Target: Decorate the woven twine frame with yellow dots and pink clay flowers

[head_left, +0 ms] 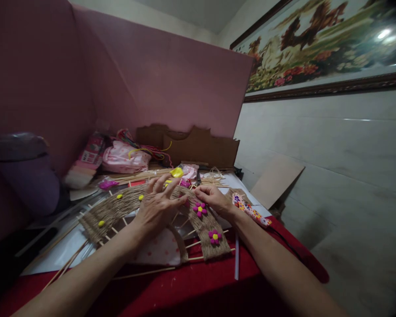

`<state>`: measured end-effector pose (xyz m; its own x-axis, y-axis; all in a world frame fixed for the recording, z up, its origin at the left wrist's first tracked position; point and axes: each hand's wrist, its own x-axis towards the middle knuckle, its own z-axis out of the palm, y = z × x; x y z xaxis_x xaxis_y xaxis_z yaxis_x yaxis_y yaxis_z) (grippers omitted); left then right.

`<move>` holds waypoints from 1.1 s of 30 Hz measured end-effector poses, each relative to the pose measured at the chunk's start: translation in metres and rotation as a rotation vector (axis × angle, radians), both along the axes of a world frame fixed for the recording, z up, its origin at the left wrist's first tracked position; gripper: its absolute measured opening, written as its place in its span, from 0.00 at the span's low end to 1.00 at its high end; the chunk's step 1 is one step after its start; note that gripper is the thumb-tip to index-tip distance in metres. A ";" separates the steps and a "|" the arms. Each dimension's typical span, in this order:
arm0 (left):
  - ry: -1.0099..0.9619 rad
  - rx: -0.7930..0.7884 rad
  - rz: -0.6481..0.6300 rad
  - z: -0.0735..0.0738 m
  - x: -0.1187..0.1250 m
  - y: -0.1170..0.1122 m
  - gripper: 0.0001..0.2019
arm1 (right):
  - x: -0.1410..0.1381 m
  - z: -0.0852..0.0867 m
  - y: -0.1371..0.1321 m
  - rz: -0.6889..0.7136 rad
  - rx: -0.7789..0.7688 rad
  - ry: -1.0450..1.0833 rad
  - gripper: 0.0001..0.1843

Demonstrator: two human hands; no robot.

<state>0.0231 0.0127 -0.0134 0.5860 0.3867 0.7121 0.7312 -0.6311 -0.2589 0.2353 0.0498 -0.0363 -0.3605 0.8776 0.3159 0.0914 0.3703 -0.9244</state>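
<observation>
A fan-shaped piece of woven jute (pixel 119 207) on thin wooden sticks lies on the red cloth (pixel 198 286). Pink flowers with yellow centres (pixel 199 209) and small yellow dots (pixel 101 223) are stuck on it. My left hand (pixel 158 204) rests on the top middle of the jute arc with its fingers spread. My right hand (pixel 213 198) sits just to the right, fingers curled and pressing on the arc next to a pink flower; whether it holds anything small is hidden.
A patterned scissors handle or strip (pixel 251 211) lies by my right wrist. Behind are a pink bag (pixel 123 158), brown cardboard cutouts (pixel 198 147), loose sticks (pixel 141 176), yellow and pink clay bits (pixel 177 172). A pink wall stands left, a framed painting (pixel 323 44) right.
</observation>
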 end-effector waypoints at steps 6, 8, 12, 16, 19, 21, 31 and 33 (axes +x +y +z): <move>-0.250 -0.031 0.002 0.003 -0.007 0.004 0.22 | 0.004 0.003 0.010 -0.293 0.037 0.268 0.13; -0.341 -0.049 -0.034 0.004 -0.008 0.005 0.23 | 0.006 0.008 0.009 -0.323 0.066 0.334 0.15; -0.532 -0.233 -0.221 0.008 -0.003 0.001 0.24 | 0.002 0.020 -0.004 -0.266 0.140 0.398 0.12; -0.857 -0.894 -0.429 0.016 0.011 -0.017 0.13 | -0.007 0.026 -0.023 -0.209 0.445 0.300 0.05; -0.977 -1.291 -0.531 0.020 0.022 -0.029 0.15 | -0.012 0.026 -0.036 -0.171 0.627 0.179 0.07; -0.991 -1.373 -0.550 0.021 0.025 -0.033 0.16 | -0.014 0.025 -0.043 -0.143 0.697 0.088 0.08; -1.063 -1.414 -0.432 0.018 0.021 -0.030 0.14 | -0.017 0.025 -0.051 -0.129 0.924 -0.125 0.09; -1.079 -1.413 -0.439 0.017 0.021 -0.029 0.13 | -0.018 0.026 -0.052 -0.107 0.901 -0.133 0.09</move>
<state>0.0442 -0.0161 0.0038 0.3590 0.9259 0.1179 -0.0603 -0.1031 0.9928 0.2176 -0.0025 -0.0100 -0.3738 0.3498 0.8590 0.2517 0.9296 -0.2691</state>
